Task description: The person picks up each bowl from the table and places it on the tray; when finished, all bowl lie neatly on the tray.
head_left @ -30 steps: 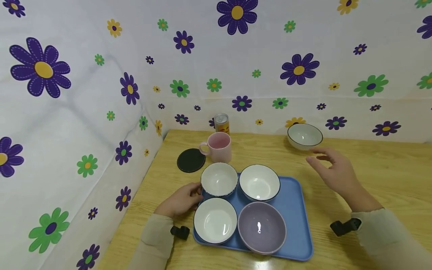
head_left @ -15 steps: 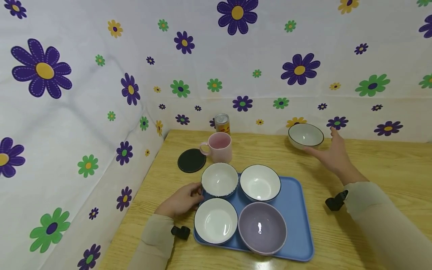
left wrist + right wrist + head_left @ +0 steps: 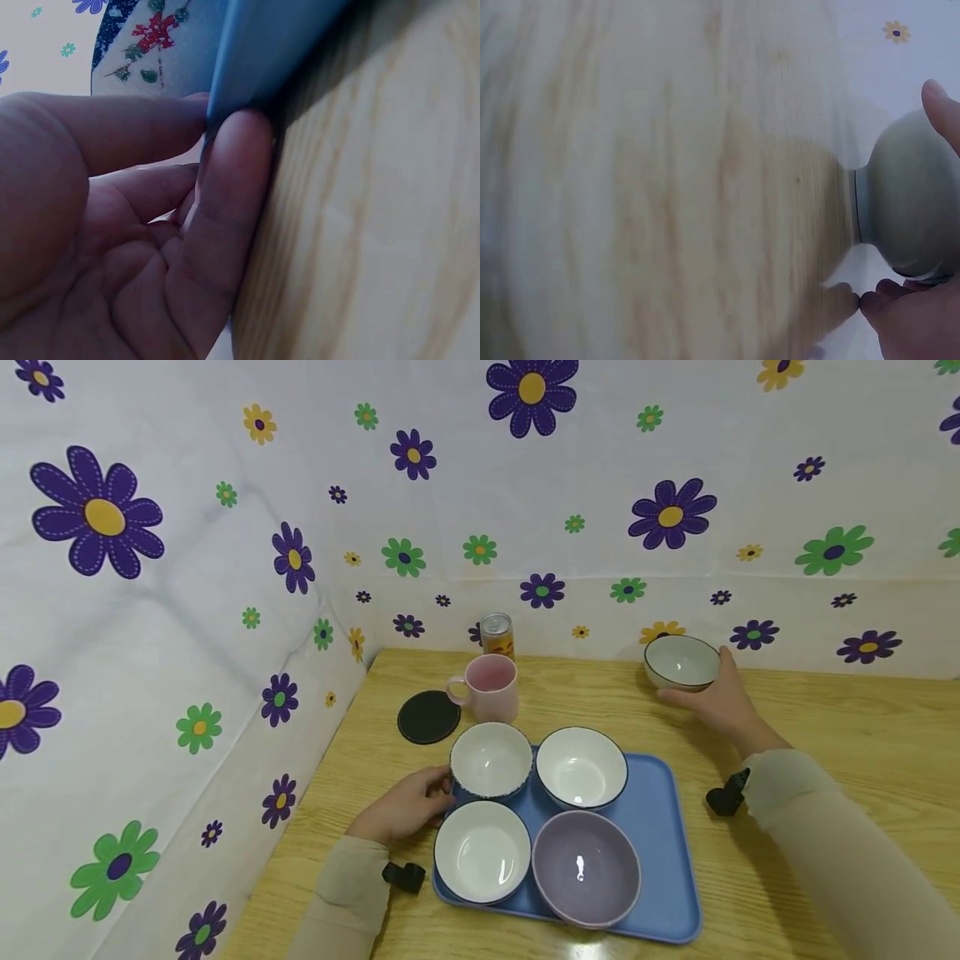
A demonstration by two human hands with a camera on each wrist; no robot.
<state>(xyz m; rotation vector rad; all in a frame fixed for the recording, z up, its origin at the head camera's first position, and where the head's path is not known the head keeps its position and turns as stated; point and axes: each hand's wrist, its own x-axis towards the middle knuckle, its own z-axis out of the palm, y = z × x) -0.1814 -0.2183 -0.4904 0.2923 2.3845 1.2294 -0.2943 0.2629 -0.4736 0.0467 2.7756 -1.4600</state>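
Note:
At the back right of the table, a small white bowl with a dark rim (image 3: 681,662) sits in the grip of my right hand (image 3: 720,706), thumb at its near side and fingers round its right side. The right wrist view has the same bowl (image 3: 915,195) from the side, standing on its foot. My left hand (image 3: 405,802) pinches the left edge of a blue tray (image 3: 656,852); thumb and finger meet on its rim (image 3: 247,60) in the left wrist view. The tray carries a speckle-rimmed white bowl (image 3: 491,760), two dark-rimmed white bowls (image 3: 581,768) and a purple bowl (image 3: 585,868).
Behind the tray stands a pink mug (image 3: 493,689), with a drink can (image 3: 498,637) partly hidden behind it. A black round coaster (image 3: 429,717) lies left of the mug. Flower-printed cloth (image 3: 442,518) closes off the table's back and left sides.
My right hand has moved forward and left, from beside the small bowl to a grip round it. The bowl stays in place, and my left hand keeps its hold on the tray.

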